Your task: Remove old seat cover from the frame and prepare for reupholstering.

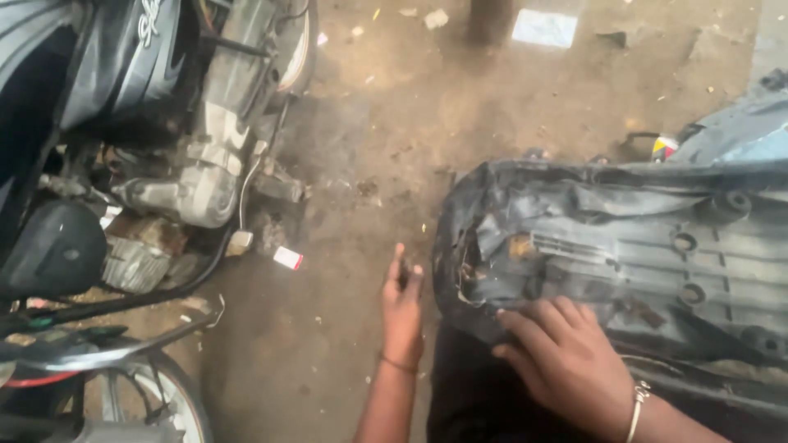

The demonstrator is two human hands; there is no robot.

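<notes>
An upturned motorcycle seat (624, 254) lies across my lap, its grey plastic underside up and its torn black cover folded over the edge. My right hand (566, 357) rests flat on the near edge of the seat, fingers spread over the cover. My left hand (402, 299) hangs just left of the seat's front end, fingers pinched on a small dark object too small to identify. Each wrist wears a thin bracelet.
A motorcycle (189, 139) stands at the left, engine and exhaust exposed, a wheel (156, 394) at the lower left. Dirt floor (394, 107) is littered with scraps, a small red-and-white packet (288, 258) and a white sheet (544, 27).
</notes>
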